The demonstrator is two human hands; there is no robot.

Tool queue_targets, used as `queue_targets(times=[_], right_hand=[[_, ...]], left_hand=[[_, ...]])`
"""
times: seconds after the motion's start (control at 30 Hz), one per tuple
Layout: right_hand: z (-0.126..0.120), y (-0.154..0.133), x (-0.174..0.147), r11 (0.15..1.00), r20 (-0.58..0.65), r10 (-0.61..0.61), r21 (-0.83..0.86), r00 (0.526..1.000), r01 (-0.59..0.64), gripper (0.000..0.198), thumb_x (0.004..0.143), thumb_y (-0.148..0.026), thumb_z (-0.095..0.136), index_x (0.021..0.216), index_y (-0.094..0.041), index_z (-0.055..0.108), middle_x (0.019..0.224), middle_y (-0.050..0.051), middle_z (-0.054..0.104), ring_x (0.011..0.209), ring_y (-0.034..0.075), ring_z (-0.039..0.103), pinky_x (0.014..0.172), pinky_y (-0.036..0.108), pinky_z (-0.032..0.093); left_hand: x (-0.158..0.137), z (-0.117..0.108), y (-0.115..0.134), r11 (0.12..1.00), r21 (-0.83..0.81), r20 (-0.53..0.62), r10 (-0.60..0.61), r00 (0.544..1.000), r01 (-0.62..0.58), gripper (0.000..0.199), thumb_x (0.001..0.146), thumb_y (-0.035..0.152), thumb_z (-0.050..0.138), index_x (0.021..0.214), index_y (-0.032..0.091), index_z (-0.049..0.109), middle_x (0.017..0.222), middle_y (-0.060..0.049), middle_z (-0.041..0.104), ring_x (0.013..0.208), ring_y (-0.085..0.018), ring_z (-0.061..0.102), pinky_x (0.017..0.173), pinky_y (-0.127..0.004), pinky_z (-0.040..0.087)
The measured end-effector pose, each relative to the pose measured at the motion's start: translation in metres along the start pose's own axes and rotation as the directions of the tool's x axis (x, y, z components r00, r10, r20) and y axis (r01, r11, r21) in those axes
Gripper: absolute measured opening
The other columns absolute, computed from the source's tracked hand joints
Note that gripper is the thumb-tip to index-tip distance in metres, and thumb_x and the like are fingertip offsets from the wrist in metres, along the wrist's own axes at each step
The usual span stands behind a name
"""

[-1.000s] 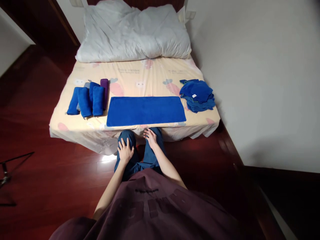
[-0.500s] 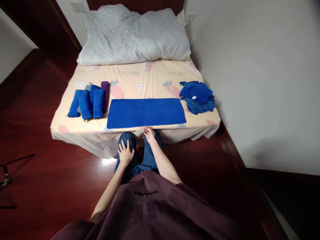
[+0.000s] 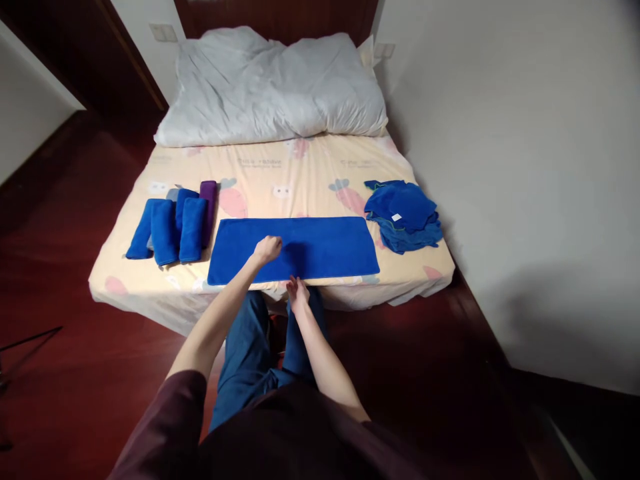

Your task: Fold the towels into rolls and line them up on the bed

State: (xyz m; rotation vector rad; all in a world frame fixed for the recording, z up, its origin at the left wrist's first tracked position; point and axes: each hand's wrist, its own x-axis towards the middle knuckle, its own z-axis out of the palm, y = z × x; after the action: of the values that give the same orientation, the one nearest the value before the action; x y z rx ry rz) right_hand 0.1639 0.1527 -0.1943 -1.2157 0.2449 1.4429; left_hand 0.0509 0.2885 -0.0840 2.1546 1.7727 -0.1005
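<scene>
A flat blue towel (image 3: 330,247) lies lengthwise along the front of the bed. Over its left-middle part is my left hand (image 3: 269,248), closed in a fist; its shadow falls on the cloth, and no cloth is lifted with it. My right hand (image 3: 299,295) rests palm up at the towel's front edge, above my right knee, its fingers loosely bent and apart. I cannot tell whether its fingertips touch the towel. To the left stand close together several rolled blue towels (image 3: 164,232) and a purple rolled towel (image 3: 208,203).
On the right of the bed is a loose pile of blue towels (image 3: 405,213) with a white tag. A grey-white quilt (image 3: 280,87) lies at the head of the patterned bedsheet (image 3: 280,170). A wall (image 3: 500,167) runs along the right side.
My left hand has left my left knee, moved forward over the towel and closed into a fist. My right hand stays near the towel's front edge. The view has tilted up slightly.
</scene>
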Motion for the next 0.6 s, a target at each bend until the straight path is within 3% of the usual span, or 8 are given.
queue_targets(times=[0.13,0.27,0.4,0.6], right_hand=[[-0.007,-0.001,-0.001,0.999,0.076,0.033,-0.029,0.997,-0.031,0.007,0.095,-0.023,0.057,0.097,-0.019,0.063,0.120,0.012,0.076,0.100,0.015,0.075,0.099,0.033,0.059],[-0.009,0.000,-0.001,0.996,0.101,0.086,-0.003,0.991,-0.086,0.013,0.099,-0.024,0.052,0.103,-0.020,0.064,0.132,0.010,0.072,0.108,0.015,0.074,0.106,0.034,0.056],[-0.006,-0.001,0.000,0.991,0.067,0.119,0.052,0.991,-0.122,0.017,0.102,-0.026,0.053,0.107,-0.019,0.067,0.133,0.011,0.072,0.113,0.016,0.073,0.108,0.035,0.057],[-0.003,-0.004,-0.001,0.983,0.031,0.145,0.106,0.989,-0.148,0.019,0.101,-0.027,0.058,0.111,-0.018,0.071,0.134,0.010,0.071,0.123,0.018,0.069,0.113,0.038,0.054]], left_hand=[[0.093,-0.015,0.016,0.999,-0.047,0.016,-0.003,1.000,0.004,0.040,0.100,0.025,0.043,0.132,0.024,0.067,0.129,-0.014,0.068,0.117,-0.026,0.067,0.098,-0.032,0.052],[0.155,-0.007,0.021,0.997,-0.066,0.066,-0.027,0.997,0.031,0.042,0.097,0.022,0.050,0.136,0.021,0.064,0.132,-0.017,0.064,0.120,-0.027,0.065,0.103,-0.036,0.051],[0.187,0.005,0.022,0.996,-0.080,0.118,-0.037,0.992,0.046,0.042,0.094,0.021,0.054,0.134,0.022,0.065,0.132,-0.015,0.064,0.123,-0.026,0.064,0.104,-0.035,0.051],[0.210,0.005,0.025,0.994,-0.085,0.159,-0.057,0.986,0.071,0.033,0.092,0.025,0.060,0.122,0.022,0.071,0.129,-0.013,0.067,0.121,-0.025,0.065,0.101,-0.033,0.053]])
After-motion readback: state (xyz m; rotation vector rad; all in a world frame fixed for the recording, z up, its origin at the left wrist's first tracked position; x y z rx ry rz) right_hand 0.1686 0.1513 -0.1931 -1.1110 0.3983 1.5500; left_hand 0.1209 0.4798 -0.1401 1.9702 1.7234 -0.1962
